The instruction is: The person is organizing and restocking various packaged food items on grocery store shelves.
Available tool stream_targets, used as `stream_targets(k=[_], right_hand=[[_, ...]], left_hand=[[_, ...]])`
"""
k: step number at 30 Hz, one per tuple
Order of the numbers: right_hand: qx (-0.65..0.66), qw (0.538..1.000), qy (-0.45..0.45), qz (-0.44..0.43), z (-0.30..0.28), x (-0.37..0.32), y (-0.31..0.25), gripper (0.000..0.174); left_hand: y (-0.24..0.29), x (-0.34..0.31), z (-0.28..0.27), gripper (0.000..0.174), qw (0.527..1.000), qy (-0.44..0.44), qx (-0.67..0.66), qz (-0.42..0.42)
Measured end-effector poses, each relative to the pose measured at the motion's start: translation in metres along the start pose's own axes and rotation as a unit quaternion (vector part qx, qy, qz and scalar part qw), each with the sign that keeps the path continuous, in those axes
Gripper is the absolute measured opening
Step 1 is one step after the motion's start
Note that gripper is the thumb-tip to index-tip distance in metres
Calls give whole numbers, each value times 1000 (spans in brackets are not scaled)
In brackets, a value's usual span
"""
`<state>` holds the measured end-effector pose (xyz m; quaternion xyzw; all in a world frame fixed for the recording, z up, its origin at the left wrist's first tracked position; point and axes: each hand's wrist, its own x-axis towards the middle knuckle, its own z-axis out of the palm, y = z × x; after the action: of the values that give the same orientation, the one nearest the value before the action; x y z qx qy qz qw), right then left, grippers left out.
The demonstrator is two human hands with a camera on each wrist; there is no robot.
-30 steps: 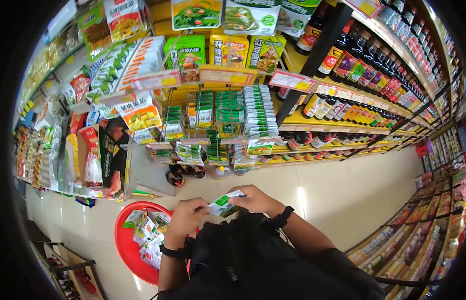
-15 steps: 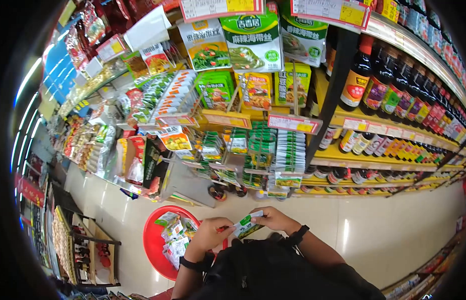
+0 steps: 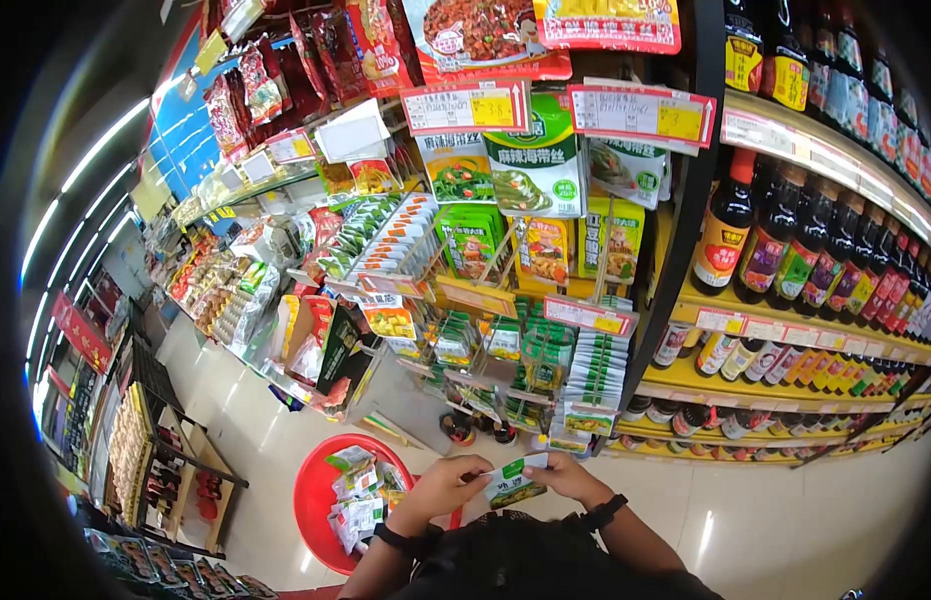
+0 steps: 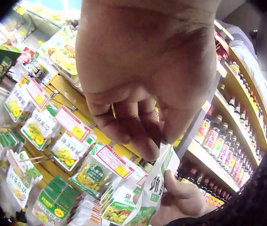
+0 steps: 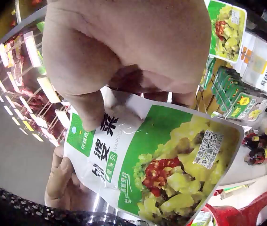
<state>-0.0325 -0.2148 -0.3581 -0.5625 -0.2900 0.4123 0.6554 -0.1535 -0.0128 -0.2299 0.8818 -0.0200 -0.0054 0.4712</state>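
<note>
Both grips (image 3: 446, 490) (image 3: 574, 478), one packet (image 3: 514, 487), more front showing

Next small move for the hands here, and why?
Probably carry the packet left and lower it into the red basket: left hand and right hand both pinch it, and the basket, open-topped at left, holds other packets.

Held pouch (image 5: 171, 141): 外婆菜 down the white panel, "WAIPO…" alongside, 系列 on a small green strip; digits in the white print block too fine to trust. Green hung pouch (image 3: 534, 165) says 麻辣海带丝, yellow one (image 3: 616, 245) 豇豆…; red-edged price tag (image 3: 643, 116) shows 3, bottle (image 3: 726, 225) labels unreadable.
</note>
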Motion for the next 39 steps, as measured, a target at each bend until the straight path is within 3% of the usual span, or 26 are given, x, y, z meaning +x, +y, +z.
stream_targets(k=[4,8,11,25,39], right_hand=[[21,998,48,33,-16,-16,0,20],[21,995,80,-47,-27,-27,3,22],[25,995,97,-26,-31,-32,2,22],[8,995,95,-9,-23,-20,-6,20],[-39,993,112,10,8,8,0,22]], left_hand=[[3,18,11,20,1000,-18,-1,25],[4,32,23,16,998,-28,30,51],[8,38,23,14,997,-44,39,56],[-5,29,13,14,997,-35,55,41],[-53,13,-20,13,998,-26,12,63]])
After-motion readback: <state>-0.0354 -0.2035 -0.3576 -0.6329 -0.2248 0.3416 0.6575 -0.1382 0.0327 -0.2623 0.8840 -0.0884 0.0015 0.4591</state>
